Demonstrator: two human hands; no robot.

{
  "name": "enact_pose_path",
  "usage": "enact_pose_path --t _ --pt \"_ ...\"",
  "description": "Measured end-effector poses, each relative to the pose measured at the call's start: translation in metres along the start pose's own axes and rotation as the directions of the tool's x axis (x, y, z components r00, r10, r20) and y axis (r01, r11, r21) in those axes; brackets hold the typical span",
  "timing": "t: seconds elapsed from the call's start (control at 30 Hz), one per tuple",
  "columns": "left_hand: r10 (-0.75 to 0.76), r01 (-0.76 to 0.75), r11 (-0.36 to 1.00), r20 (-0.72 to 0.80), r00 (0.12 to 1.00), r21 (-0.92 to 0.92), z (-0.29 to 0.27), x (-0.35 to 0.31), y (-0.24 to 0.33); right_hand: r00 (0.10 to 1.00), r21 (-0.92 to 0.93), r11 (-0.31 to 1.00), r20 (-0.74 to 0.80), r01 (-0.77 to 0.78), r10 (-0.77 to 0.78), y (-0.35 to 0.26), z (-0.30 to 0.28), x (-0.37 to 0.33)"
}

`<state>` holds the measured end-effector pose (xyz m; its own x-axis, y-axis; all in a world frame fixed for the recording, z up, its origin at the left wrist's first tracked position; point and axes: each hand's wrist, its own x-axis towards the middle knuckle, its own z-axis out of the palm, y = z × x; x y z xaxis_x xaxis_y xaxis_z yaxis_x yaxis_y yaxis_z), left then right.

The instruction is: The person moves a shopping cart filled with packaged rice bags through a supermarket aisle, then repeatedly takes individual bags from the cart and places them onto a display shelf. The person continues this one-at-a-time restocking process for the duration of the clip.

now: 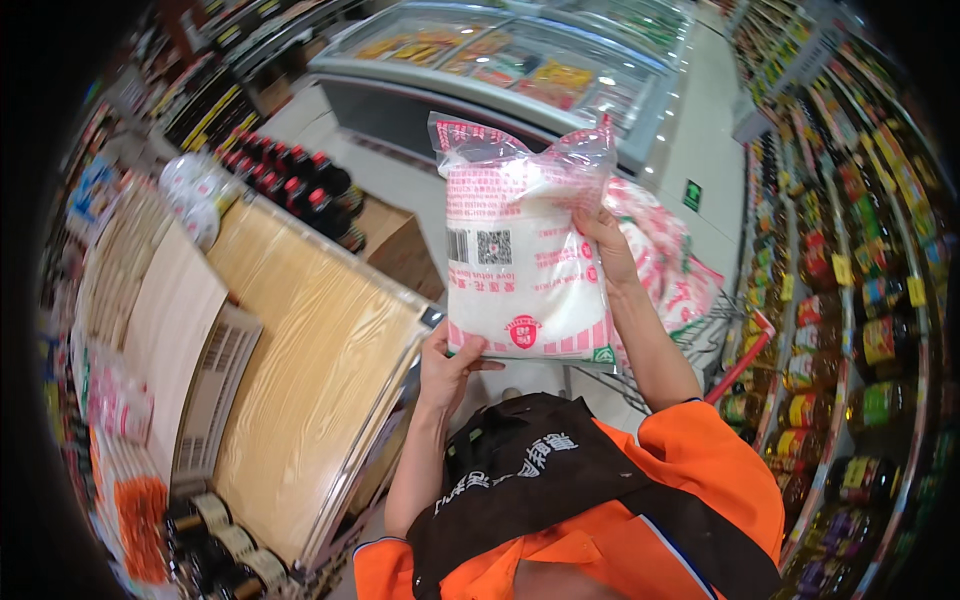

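Between my two hands hangs a clear plastic bag of white granules with pink print (pixel 515 275), held up in front of me. My left hand (pixel 452 368) grips its lower left corner, thumb on the face and fingers underneath. Higher on the opposite edge, my right hand (pixel 608 245) clasps the side with the thumb in front; its other fingers are hidden behind the bag. Behind my right forearm, more pink-and-white bags (pixel 660 265) lie piled in a wire shopping cart (pixel 690 340) with a red handle (pixel 742 360).
On my left stands a wood-topped display table (pixel 330 340) with a cardboard box (pixel 215 395) on it. Red-capped dark bottles (pixel 290 185) stand beyond it. A glass-topped freezer (pixel 500 65) is ahead. Shelves of bottles (pixel 880 340) line the right side.
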<state>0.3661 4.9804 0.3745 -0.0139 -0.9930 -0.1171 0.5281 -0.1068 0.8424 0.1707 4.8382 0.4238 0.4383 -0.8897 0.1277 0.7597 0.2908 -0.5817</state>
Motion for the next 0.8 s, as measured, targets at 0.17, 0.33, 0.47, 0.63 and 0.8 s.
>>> enact_pose_path --t 0.17,0.33,0.47,0.63,0.8 --pt "0.22 -0.175 0.972 -0.34 0.914 0.157 -0.088 -0.084 0.047 0.961 -0.038 0.972 0.141 -0.234 0.237 0.105 0.082 0.025" --pt "0.406 -0.22 0.905 -0.592 0.696 0.363 -0.195 -0.183 0.091 0.931 -0.083 0.932 0.061 -0.353 0.359 0.24 0.104 0.046" --pt "0.365 -0.206 0.93 -0.83 0.423 0.304 -0.269 -0.235 0.122 0.875 -0.065 0.876 -0.122 -0.478 0.468 0.335 0.133 0.009" --pt "0.273 -0.133 0.96 -0.935 0.227 0.248 -0.374 -0.268 0.126 0.697 -0.401 0.591 -0.201 -0.7 0.688 0.451 0.093 -0.062" --pt "0.615 -0.302 0.765 -0.784 0.081 0.569 -0.419 -0.279 0.111 0.729 -0.958 0.237 0.044 -0.164 0.683 0.452 0.08 -0.046"
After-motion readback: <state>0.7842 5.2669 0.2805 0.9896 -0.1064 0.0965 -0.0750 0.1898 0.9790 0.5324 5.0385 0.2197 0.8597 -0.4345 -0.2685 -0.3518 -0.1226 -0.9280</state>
